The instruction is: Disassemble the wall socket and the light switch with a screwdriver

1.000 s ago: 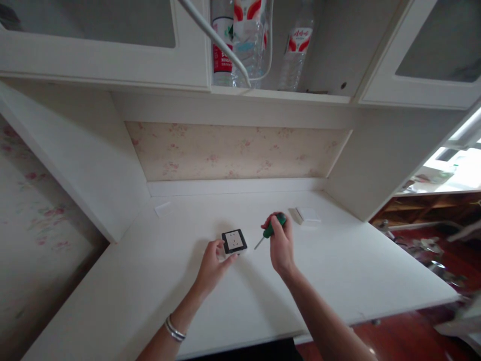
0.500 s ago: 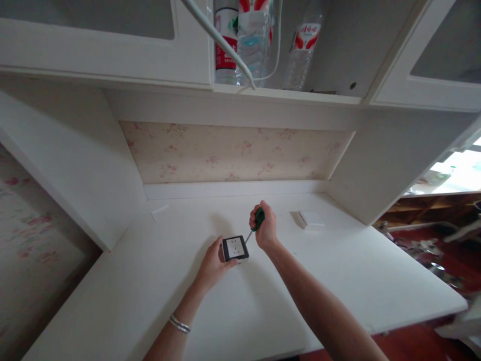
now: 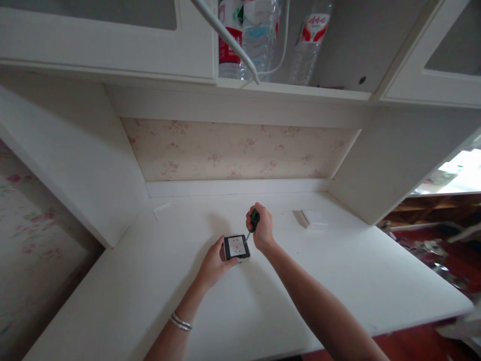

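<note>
A square wall socket with a white face, dark border and pale box beneath it is in the middle of the white tabletop. My left hand grips it from the left side, thumb along the near edge. In my right hand, closed in a fist, is a screwdriver with a green and black handle. Its thin metal shaft slants down to the left, and the tip meets the right part of the socket's border. Whether the tip sits in a screw is too small to tell.
A white square plate lies on the tabletop to the right, a thin clear strip at the back left. Overhead, an open cabinet holds plastic bottles; a white cable hangs before it. Side panels bound the work area.
My right hand has shifted slightly left, and the screwdriver stands steeper, its tip now over the socket's right border. The left hand keeps its hold. The camera view has shifted slightly.
</note>
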`<state>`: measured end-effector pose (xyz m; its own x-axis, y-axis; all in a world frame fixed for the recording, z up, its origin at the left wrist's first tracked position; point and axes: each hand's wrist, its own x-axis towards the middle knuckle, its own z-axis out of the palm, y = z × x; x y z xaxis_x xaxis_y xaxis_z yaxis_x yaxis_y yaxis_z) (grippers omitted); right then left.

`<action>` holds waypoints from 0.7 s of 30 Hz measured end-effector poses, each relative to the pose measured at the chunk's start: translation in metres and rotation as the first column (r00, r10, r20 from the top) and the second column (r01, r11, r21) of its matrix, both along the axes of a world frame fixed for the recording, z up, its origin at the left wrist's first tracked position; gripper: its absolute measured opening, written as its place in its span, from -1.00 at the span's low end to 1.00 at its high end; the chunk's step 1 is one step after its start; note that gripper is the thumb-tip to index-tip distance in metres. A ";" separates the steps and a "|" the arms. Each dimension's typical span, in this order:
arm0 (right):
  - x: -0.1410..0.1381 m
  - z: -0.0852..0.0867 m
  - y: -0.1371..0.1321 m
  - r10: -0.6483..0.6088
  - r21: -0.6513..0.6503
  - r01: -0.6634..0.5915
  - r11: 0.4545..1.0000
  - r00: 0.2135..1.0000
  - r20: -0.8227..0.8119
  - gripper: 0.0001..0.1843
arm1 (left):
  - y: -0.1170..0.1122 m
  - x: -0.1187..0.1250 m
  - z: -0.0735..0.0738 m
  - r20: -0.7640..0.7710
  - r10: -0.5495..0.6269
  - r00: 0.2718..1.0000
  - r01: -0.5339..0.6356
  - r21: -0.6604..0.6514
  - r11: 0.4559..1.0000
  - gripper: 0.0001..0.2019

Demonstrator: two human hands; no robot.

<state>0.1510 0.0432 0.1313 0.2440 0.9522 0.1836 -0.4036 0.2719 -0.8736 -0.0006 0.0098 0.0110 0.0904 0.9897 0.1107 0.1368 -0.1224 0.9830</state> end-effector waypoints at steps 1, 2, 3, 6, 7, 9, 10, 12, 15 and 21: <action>0.000 0.000 0.000 -0.003 0.003 0.003 1.000 1.000 0.008 -0.65 | 0.000 0.000 0.000 0.011 -0.001 1.000 0.001 0.000 1.000 -0.21; 0.000 -0.001 0.000 -0.007 0.002 0.007 1.000 1.000 0.015 -0.65 | -0.001 0.000 0.001 0.018 -0.004 1.000 0.004 0.000 1.000 -0.22; 0.000 -0.001 0.000 -0.012 0.000 0.012 1.000 1.000 0.023 -0.65 | -0.001 0.000 0.002 0.021 -0.008 1.000 0.008 -0.001 1.000 -0.22; 0.001 0.001 0.000 -0.010 -0.006 0.010 1.000 0.997 0.080 -0.66 | -0.003 0.001 0.004 0.015 -0.023 1.000 0.023 -0.015 1.000 -0.21; 0.001 0.003 0.001 0.011 -0.008 -0.010 1.000 0.992 0.128 -0.65 | -0.003 0.001 0.005 0.010 -0.026 1.000 0.027 -0.021 0.999 -0.20; 0.004 0.011 0.001 0.096 -0.025 -0.093 0.995 0.950 0.297 -0.65 | -0.004 0.002 0.005 -0.004 -0.031 1.000 0.031 -0.028 0.999 -0.20; 0.005 0.017 0.002 0.138 -0.039 -0.134 0.990 0.898 0.417 -0.65 | -0.004 0.002 0.005 -0.013 -0.032 0.999 0.032 -0.029 0.999 -0.20; 0.008 0.032 0.002 0.161 -0.065 -0.160 0.985 0.703 0.692 -0.68 | -0.004 0.001 0.005 -0.024 -0.031 0.999 0.030 -0.030 0.999 -0.21; 0.011 0.058 0.002 0.047 -0.042 -0.035 0.998 0.180 0.983 -0.66 | -0.004 0.001 0.004 -0.025 -0.021 0.999 0.020 -0.034 0.999 -0.22; 0.011 0.091 0.008 0.135 -0.121 0.060 0.991 -0.458 0.879 -0.49 | -0.003 0.002 0.006 -0.007 -0.036 0.999 0.036 -0.015 0.999 -0.22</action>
<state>0.1622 0.0509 0.2220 -0.2171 0.9760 0.0148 0.9761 0.2169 0.0157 0.0017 0.0063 0.0168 0.1271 0.9873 0.0956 0.1400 -0.1132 0.9837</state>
